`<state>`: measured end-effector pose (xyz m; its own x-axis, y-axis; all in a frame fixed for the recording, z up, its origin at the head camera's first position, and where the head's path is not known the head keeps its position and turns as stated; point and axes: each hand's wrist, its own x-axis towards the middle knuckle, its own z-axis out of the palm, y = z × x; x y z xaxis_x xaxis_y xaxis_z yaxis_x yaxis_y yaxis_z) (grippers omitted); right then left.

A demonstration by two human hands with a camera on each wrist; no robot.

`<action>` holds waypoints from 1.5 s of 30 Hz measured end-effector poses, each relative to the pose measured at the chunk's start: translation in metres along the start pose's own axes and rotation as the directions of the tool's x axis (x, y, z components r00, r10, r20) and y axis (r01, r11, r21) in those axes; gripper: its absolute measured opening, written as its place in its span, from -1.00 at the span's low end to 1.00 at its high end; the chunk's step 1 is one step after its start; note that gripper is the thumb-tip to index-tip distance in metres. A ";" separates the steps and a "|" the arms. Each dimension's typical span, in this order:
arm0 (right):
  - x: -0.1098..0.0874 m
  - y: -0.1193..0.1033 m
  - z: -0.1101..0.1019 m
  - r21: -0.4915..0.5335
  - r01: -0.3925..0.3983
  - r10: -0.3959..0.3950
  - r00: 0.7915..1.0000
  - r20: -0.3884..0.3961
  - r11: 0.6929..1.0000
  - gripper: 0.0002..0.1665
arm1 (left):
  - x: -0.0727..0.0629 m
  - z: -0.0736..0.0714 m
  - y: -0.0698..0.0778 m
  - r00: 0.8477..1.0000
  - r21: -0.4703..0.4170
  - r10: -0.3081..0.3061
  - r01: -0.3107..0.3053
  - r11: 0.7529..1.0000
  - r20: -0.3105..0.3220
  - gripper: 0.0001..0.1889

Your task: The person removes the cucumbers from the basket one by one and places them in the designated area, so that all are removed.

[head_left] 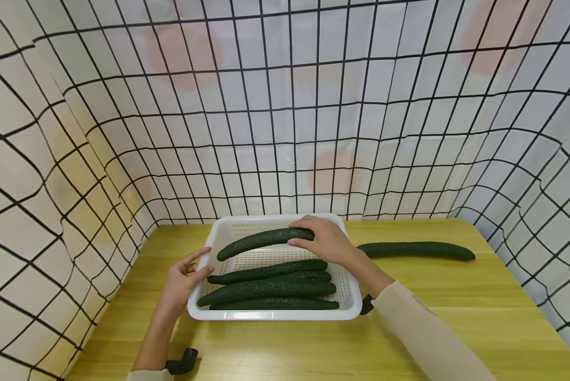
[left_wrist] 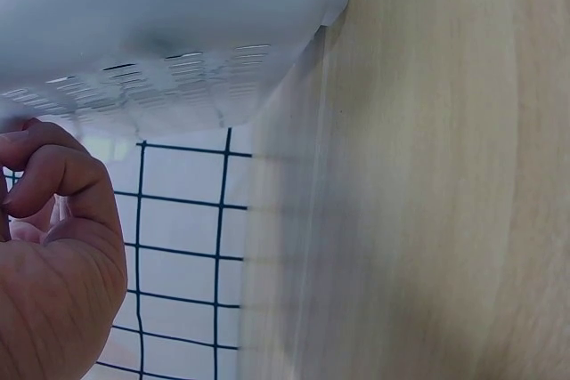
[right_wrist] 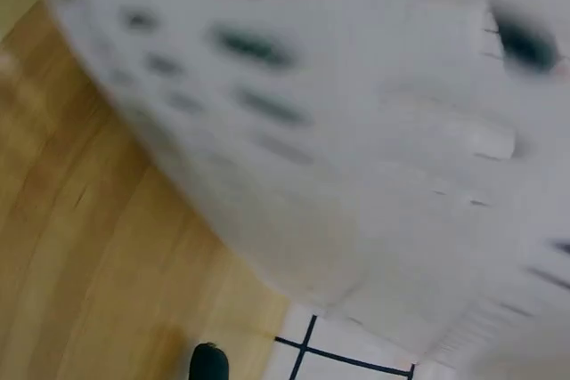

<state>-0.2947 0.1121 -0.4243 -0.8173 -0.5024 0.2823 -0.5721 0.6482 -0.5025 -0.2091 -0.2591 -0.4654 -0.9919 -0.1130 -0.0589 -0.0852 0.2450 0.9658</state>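
Observation:
My right hand (head_left: 326,239) grips one end of a dark green cucumber (head_left: 261,241), which it holds over the back part of a white plastic basket (head_left: 275,314). The cucumber's free end points left and slightly toward me. Several more cucumbers (head_left: 270,288) lie side by side in the front part of the basket. At the basket's left rim, my left hand (head_left: 182,280) pinches the edge between thumb and fingers. The left wrist view has the left hand (left_wrist: 58,246) with bent fingers against the basket's slotted wall (left_wrist: 169,51). Only the basket (right_wrist: 294,166), blurred, fills most of the right wrist view.
Another cucumber (head_left: 418,250) lies on the wooden table (head_left: 275,349) to the right of the basket, behind my right forearm. A black wire grid (head_left: 291,143) over pale sheeting stands along the back and both sides. In the right wrist view a dark rounded tip (right_wrist: 209,362) shows.

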 end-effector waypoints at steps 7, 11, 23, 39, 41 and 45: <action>-0.017 0.011 -0.025 0.099 -0.028 0.033 0.998 -0.051 0.995 -0.42 | 0.000 0.001 -0.002 1.000 -0.004 -0.004 0.004 1.000 0.002 -0.42; -0.030 0.021 -0.037 0.144 -0.046 0.054 0.997 -0.055 0.988 -0.40 | 0.001 0.001 -0.002 1.000 0.002 -0.003 0.003 1.000 0.002 -0.42; -0.072 0.051 -0.060 0.088 -0.087 0.093 0.993 -0.068 0.992 -0.42 | 0.001 -0.001 -0.001 1.000 0.003 -0.003 0.003 1.000 0.014 -0.40; -0.128 0.090 -0.097 0.047 -0.147 0.151 0.981 -0.122 0.988 -0.45 | 0.001 -0.001 0.000 1.000 0.010 0.011 -0.011 1.000 0.013 -0.39; -0.136 0.095 -0.101 0.048 -0.160 0.165 0.979 -0.124 0.986 -0.44 | 0.001 -0.001 0.001 1.000 0.011 0.012 -0.012 1.000 0.009 -0.40; -0.151 0.104 -0.109 0.040 -0.189 0.192 0.973 -0.130 0.981 -0.43 | 0.000 -0.001 0.002 1.000 0.017 0.011 -0.011 1.000 0.015 -0.40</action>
<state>-0.2377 0.3175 -0.4302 -0.9140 -0.2896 0.2841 -0.4043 0.7079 -0.5791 -0.2091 -0.2596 -0.4635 -0.9940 -0.0963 -0.0523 -0.0761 0.2629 0.9618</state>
